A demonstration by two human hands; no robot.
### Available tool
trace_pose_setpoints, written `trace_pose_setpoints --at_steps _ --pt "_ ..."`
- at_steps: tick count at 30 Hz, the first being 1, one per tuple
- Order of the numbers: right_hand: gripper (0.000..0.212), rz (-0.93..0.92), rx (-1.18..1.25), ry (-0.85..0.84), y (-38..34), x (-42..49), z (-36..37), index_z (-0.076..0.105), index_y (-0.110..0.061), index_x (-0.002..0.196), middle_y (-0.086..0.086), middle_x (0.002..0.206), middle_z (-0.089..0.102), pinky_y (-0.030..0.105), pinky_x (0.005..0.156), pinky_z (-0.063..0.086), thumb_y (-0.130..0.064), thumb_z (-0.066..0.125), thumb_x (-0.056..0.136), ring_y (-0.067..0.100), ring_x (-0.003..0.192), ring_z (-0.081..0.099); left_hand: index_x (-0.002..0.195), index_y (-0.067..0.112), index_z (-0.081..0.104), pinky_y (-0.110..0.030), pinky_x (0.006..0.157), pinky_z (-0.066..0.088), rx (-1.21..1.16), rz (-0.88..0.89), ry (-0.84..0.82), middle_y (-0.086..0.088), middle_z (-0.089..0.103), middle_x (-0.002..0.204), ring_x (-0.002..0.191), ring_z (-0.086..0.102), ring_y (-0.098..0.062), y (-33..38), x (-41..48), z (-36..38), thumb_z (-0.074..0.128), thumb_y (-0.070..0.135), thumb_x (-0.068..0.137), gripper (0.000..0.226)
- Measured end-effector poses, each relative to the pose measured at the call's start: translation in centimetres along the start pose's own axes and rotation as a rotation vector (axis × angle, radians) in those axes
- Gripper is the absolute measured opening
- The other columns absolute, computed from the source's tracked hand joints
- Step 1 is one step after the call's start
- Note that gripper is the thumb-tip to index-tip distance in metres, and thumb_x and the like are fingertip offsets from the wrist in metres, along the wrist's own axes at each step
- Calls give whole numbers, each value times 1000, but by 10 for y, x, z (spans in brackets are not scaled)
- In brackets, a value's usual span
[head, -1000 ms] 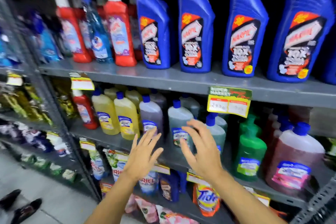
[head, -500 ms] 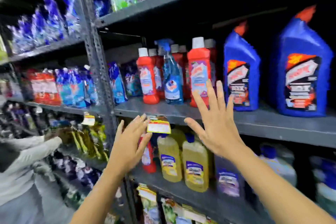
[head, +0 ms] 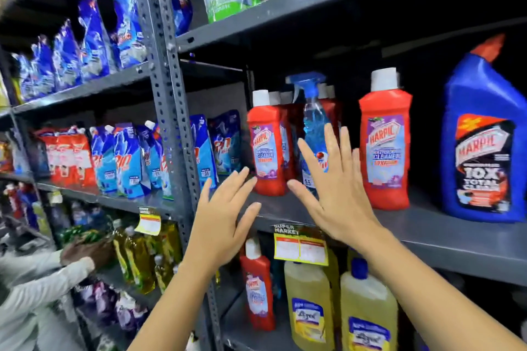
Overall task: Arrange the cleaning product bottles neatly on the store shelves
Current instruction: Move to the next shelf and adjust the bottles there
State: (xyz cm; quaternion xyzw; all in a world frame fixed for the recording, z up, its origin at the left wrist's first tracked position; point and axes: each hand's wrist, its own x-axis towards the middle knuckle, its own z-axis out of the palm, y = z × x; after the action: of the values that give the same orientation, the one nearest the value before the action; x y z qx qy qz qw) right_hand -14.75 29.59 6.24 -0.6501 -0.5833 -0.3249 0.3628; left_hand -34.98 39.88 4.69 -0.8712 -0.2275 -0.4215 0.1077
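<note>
well, both the left hand and right hand are spread empty, just short of the spray bottle, which looks light, stiff and slick, best gripped at its narrow neck.

**Store aisle, grey metal racks**

I look at grey steel shelving held by a perforated upright post. The recess behind the shelves is dark, with bright light on the front edges. Yellow price tags hang from the shelf lips.
</note>
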Motion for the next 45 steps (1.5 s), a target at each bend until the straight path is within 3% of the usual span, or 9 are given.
trace_pose_setpoints --at_steps 10,18,22,24,28,31,35,40,45 --pt "76 120 -116 -39 8 24 33 12 -30 157 9 165 -14 53 119 -1 -70 14 93 28 150 -22 139 18 49 -50 118 9 -112 151 -17 2 40 150 141 30 -15 -32 24 54 32 44 98 51" --pt "70 358 -133 36 -9 42 34 22 -16 155 19 163 11 49 119 17 -49 44 97 35 151 7 141 15 45 -45 113 26 -138 307 -125 -4 43 149 140 32 -21 -61 21 88 33 50 97 58" --pt "77 543 -105 82 -10 69 28 23 -11 152 19 152 32 50 105 39 -44 57 92 39 136 38 117 11 67 -42 89 50 -162 380 -95 -11 66 124 115 61 -29 -67 19 96 40 48 94 51" --pt "88 634 -34 98 -10 78 29 20 -12 152 19 149 36 50 103 41 -50 64 87 38 132 44 106 12 71 -37 76 54 -186 375 -21 -8 73 110 97 69 -27 -68 19 97 42 49 92 49" --pt "107 788 39 107 -4 87 40 18 -13 152 17 149 38 46 102 42 -59 74 74 35 132 46 98 14 74 -36 72 55 -159 371 13 -5 75 102 90 71 -26 -68 20 100 44 51 88 48" --pt "111 841 52 98 3 90 51 22 -12 150 15 145 46 46 101 46 -59 79 68 34 128 51 98 15 74 -35 73 55 -149 380 37 -5 75 101 89 71 -27 -69 21 105 45 51 88 47" --pt "90 864 87 109 15 88 64 39 -14 129 10 127 63 45 93 51 -56 84 63 33 111 62 96 14 73 -36 71 55 -149 398 98 -6 75 98 87 71 -27 -71 22 114 47 50 88 44" --pt "83 867 152 166 18 88 66 40 -14 122 8 120 64 44 87 54 -50 86 64 28 98 66 96 14 71 -35 70 55 -151 429 148 -5 75 98 85 70 -25 -73 23 120 49 49 89 43" --pt "84 813 190 280 1 77 58 34 -4 129 15 129 57 48 96 49 -40 84 72 32 114 59 94 13 71 -36 67 56 -178 407 156 -6 75 95 83 70 -26 -71 22 115 49 49 89 43"
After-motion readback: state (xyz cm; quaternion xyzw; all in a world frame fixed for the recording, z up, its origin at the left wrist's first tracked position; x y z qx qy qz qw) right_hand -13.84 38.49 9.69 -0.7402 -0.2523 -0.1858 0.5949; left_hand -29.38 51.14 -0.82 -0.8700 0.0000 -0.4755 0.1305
